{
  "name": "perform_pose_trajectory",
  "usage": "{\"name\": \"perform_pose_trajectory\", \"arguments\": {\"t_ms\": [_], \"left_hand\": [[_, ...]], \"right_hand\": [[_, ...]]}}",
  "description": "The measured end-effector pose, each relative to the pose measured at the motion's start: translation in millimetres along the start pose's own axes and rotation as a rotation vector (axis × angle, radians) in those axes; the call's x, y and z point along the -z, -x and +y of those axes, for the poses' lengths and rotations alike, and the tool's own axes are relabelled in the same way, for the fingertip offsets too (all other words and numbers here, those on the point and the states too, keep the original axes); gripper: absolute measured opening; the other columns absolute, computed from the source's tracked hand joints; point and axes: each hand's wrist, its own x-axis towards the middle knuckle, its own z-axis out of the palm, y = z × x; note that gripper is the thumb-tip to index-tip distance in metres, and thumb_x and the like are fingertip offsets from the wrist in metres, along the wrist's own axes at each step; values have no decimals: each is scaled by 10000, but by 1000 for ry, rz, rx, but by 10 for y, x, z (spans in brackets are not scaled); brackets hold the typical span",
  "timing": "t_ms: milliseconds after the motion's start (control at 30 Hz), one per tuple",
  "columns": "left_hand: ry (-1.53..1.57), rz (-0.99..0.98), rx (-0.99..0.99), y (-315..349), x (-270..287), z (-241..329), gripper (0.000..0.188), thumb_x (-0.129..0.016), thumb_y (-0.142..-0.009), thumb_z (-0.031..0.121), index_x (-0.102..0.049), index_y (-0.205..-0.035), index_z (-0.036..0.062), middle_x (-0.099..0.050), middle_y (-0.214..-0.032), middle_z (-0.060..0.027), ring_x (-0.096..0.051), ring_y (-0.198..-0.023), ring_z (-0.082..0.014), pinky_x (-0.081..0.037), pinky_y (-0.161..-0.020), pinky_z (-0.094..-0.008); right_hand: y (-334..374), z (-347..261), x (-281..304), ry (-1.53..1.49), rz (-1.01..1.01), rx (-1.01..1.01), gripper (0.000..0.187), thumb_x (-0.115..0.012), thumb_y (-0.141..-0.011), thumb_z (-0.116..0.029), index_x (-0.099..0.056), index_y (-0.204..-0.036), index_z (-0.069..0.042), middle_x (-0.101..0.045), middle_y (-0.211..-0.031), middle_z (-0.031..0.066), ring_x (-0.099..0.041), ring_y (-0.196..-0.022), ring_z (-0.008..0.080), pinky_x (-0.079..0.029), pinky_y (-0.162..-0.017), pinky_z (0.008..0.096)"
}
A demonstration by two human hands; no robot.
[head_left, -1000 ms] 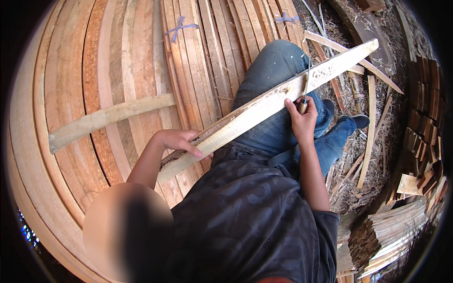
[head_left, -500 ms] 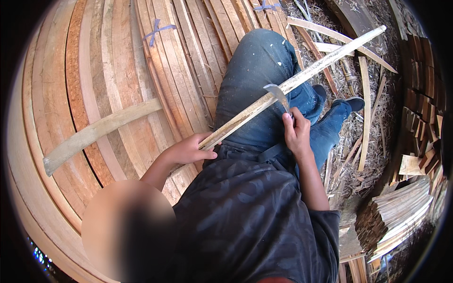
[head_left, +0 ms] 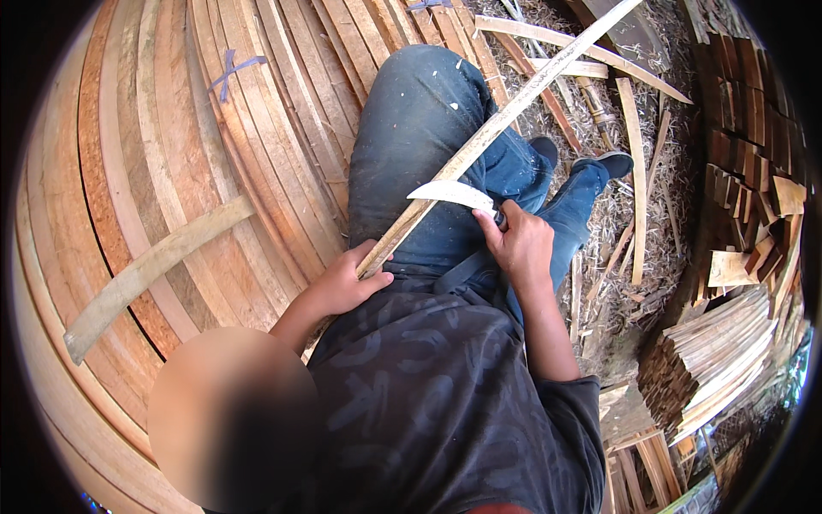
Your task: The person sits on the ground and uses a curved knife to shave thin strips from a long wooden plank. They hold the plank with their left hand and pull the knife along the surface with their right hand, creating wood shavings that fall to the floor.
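Note:
A long pale wooden strip (head_left: 497, 122) slants across my thigh, its near end close to my waist and its far end beyond my knee. My left hand (head_left: 347, 281) is closed round the near end. The curved blade of a knife (head_left: 452, 193) lies across the strip, touching or just above it; I cannot tell which. My right hand (head_left: 522, 244) grips this knife by its handle, which the fingers mostly hide.
Long planks (head_left: 171, 154) spread beneath and left of me, with a loose curved slat (head_left: 154, 276) on top. A purple tie (head_left: 231, 74) binds some boards. Shavings (head_left: 612, 231) and offcuts cover the ground at right. Stacked wood pieces (head_left: 715, 351) stand at far right.
The knife has moved down the strip toward my left hand, and its blade has turned to show its broad face. My left hand still grips the near end. The whole view has shifted slightly.

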Motion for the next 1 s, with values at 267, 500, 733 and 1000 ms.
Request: {"name": "perform_pose_trajectory", "arguments": {"t_ms": [267, 500, 733, 1000], "left_hand": [[26, 51, -52, -104, -102, 69, 383, -691, -867, 254, -575, -1144, 17, -592, -825, -78, -585, -800, -191, -479, -772, -340], [27, -5, -73, -153, -54, 30, 390, -701, -864, 244, -580, -1163, 26, -606, -844, -63, -576, -805, -151, -476, -767, -319], [165, -105, 57, -210, 35, 104, 370, -707, -860, 187, -601, -1159, -5, -635, -889, -35, -592, -876, -111, -484, -839, -291], [134, -3, -115, -331, -56, 35, 319, -711, -850, 118, -626, -1130, -9, -642, -881, -37, -578, -726, -88, -493, -674, -267]], "right_hand": [[-241, 422, 96, 178, 208, -102, 606, -621, -868, -589, -555, -615, -42, -574, -530, 135, -607, -511, 342, -473, -509, 441], [-275, 1437, 642, 89, 339, -500, 650, -549, -937, -552, -647, -694, 43, -503, -486, 150, -482, -435, 295, -378, -481, 429], [-167, 155, 122, -107, 80, -63, 534, -696, -833, -523, -584, -620, -46, -546, -497, 104, -603, -482, 307, -472, -489, 403], [-586, 457, -167, 112, 294, 133, 629, -684, -736, -682, -503, -552, -109, -528, -470, 56, -585, -428, 240, -462, -422, 370]]}}
